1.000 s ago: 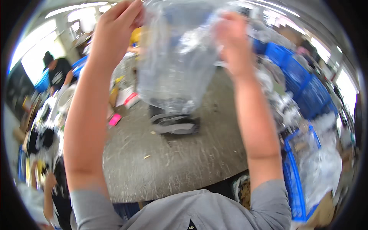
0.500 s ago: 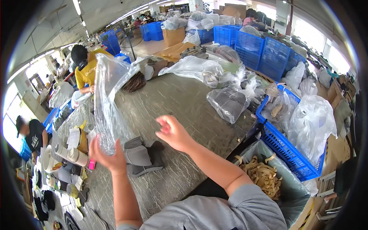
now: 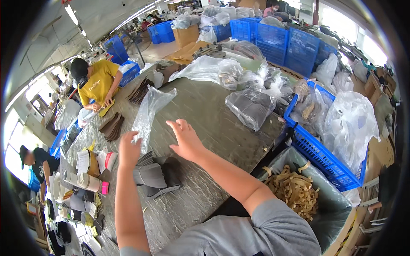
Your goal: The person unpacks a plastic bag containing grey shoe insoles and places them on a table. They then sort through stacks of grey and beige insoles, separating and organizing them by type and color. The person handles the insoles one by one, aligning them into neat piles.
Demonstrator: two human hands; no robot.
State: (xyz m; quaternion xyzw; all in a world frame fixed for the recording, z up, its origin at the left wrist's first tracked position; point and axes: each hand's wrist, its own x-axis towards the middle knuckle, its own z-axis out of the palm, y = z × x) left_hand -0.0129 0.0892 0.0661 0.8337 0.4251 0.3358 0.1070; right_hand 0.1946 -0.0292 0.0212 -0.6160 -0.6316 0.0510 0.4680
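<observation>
At the far left edge, paper cups and rolls (image 3: 81, 181) stand on the grey worktable (image 3: 205, 111), near a pink-capped container (image 3: 106, 160). A co-worker in a yellow shirt (image 3: 98, 81) sits at the table's far left side, with a stack of dark flat pieces (image 3: 112, 126) close by.

The left hand (image 3: 128, 149) is raised over the table, fingers closed in a pinch on the lower edge of a clear plastic bag (image 3: 149, 113) — the bag stands up and away from the hand, loose and crumpled. Directly below lies a pile of grey shoe-upper pieces (image 3: 156, 175), flat on the table.

The right hand (image 3: 185, 138) hovers just beside the bag, palm down, fingers spread and holding nothing (no contact with the bag can be seen).

Further right lies a filled clear bag of grey material (image 3: 250, 106), then a blue plastic crate (image 3: 316, 149) at the table edge, and a lined bin of tan strips (image 3: 294, 192) — nearest the person.
</observation>
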